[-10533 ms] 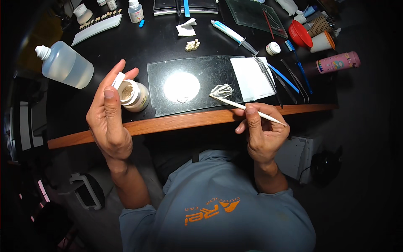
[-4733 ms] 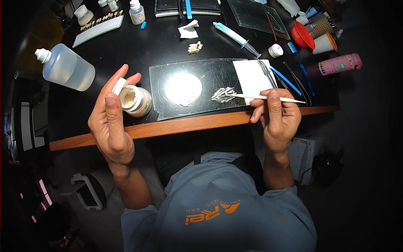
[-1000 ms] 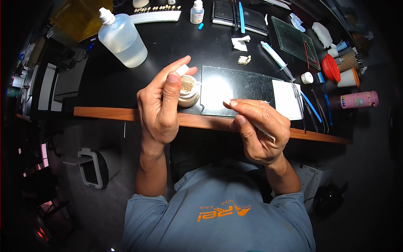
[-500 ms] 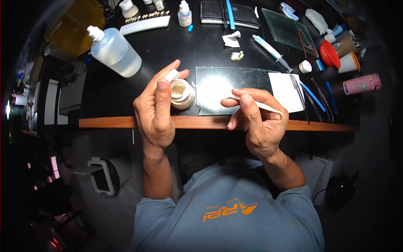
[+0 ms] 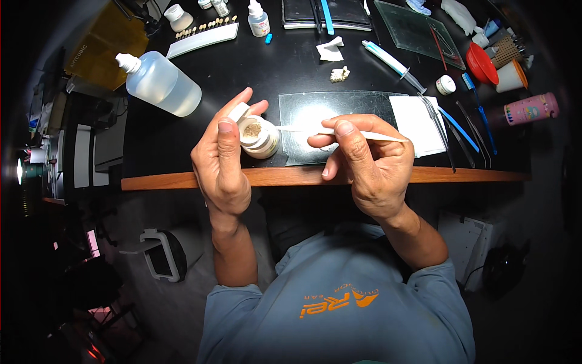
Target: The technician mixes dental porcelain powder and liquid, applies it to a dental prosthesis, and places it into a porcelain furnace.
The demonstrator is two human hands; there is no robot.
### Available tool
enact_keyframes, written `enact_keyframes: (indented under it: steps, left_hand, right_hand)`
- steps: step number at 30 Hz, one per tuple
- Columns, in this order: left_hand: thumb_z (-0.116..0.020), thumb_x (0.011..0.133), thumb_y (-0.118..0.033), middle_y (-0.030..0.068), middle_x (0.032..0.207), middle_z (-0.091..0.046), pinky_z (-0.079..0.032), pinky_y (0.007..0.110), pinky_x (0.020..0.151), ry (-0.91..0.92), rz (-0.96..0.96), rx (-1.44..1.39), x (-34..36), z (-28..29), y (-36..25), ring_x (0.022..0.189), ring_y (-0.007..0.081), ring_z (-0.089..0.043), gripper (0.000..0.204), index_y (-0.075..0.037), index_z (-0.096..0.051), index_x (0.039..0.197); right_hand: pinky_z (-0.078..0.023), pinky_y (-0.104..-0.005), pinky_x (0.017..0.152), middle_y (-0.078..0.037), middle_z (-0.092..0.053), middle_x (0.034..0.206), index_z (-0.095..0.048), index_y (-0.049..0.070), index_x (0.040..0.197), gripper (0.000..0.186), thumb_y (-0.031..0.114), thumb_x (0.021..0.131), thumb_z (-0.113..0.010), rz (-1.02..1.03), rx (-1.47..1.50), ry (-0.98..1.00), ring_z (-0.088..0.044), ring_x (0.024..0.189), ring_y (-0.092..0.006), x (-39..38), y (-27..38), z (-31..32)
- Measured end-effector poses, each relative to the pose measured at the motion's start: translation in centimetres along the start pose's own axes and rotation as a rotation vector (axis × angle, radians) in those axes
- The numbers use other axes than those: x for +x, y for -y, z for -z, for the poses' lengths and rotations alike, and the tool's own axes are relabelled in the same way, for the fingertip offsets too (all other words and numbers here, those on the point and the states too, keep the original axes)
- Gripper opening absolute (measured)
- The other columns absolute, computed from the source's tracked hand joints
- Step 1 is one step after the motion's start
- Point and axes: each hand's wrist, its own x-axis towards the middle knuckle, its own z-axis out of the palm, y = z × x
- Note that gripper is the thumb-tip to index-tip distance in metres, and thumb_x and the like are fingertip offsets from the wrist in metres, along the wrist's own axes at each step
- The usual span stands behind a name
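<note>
My left hand [image 5: 224,155] is closed on the raised white lid [image 5: 239,111], thumb in front and fingers behind. Right beside it is a small white jar [image 5: 264,143] with beige powder [image 5: 251,130] inside. Whether the lid is joined to the jar, I cannot tell. In my right hand [image 5: 370,164] a thin white spatula [image 5: 300,128] is pinched between thumb and fingers. It lies nearly level, its tip just right of the jar's mouth. Beneath the spatula lies a shiny glass slab [image 5: 297,155] with a bright reflection.
White paper [image 5: 418,136], tweezers [image 5: 445,142] and blue-handled tools [image 5: 464,133] lie at the right. A squeeze bottle [image 5: 167,85] stands left. Farther back are a tooth-shade guide [image 5: 203,40], a syringe [image 5: 388,59], a tooth-like model [image 5: 339,74] and a red bowl [image 5: 482,70]. A wooden edge [image 5: 291,176] fronts the table.
The spatula's tip has come out to the left of my right fingers, close to the jar, and the spatula lies more level. My left hand still holds the lid.
</note>
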Motion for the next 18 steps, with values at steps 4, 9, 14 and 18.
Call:
enact_keyframes:
  steps: [4,9,14,18]
  left_hand:
    - [-0.039,0.109,-0.036,0.0247,0.111,-0.072,-0.05,0.031,0.094,-0.004,0.007,-0.012,-0.02,0.01,-0.31,0.104,0.0207,-0.068,0.054,0.009,-0.06,0.131]
    - [-0.039,0.109,-0.036,0.024,0.11,-0.072,-0.05,0.031,0.093,-0.006,0.008,-0.013,0.02,-0.02,-0.2,0.102,0.02,-0.068,0.054,0.008,-0.06,0.13]
    - [-0.04,0.109,-0.036,0.0237,0.109,-0.073,-0.051,0.031,0.093,-0.011,0.015,-0.02,0.02,-0.06,-0.33,0.102,0.0194,-0.068,0.053,0.008,-0.061,0.13]
    - [-0.041,0.109,-0.036,0.0236,0.109,-0.073,-0.051,0.031,0.092,-0.014,0.013,-0.014,-0.03,-0.03,-0.35,0.101,0.0194,-0.068,0.053,0.008,-0.061,0.13]
  right_hand:
    - [-0.052,-0.0196,0.051,-0.016,-0.075,0.087,-0.067,-0.006,0.103,0.019,0.012,0.101,-0.061,-0.015,0.013,0.011,-0.062,0.057,-0.0072,0.11,0.27,-0.02]
    - [-0.051,-0.0199,0.052,-0.015,-0.074,0.087,-0.068,-0.005,0.104,0.018,0.012,0.101,-0.062,0.026,0.022,0.015,-0.062,0.057,-0.0074,0.01,0.04,0.0]
    - [-0.053,-0.0217,0.054,-0.014,-0.074,0.085,-0.069,-0.006,0.103,0.015,0.008,0.099,-0.064,0.136,-0.058,0.031,-0.065,0.06,-0.0097,-0.31,-0.13,-0.01]
    - [-0.056,-0.026,0.057,-0.016,-0.074,0.085,-0.071,-0.006,0.102,0.014,0.001,0.09,-0.071,0.485,-0.399,0.123,-0.07,0.065,-0.0178,-0.29,-0.35,0.55]
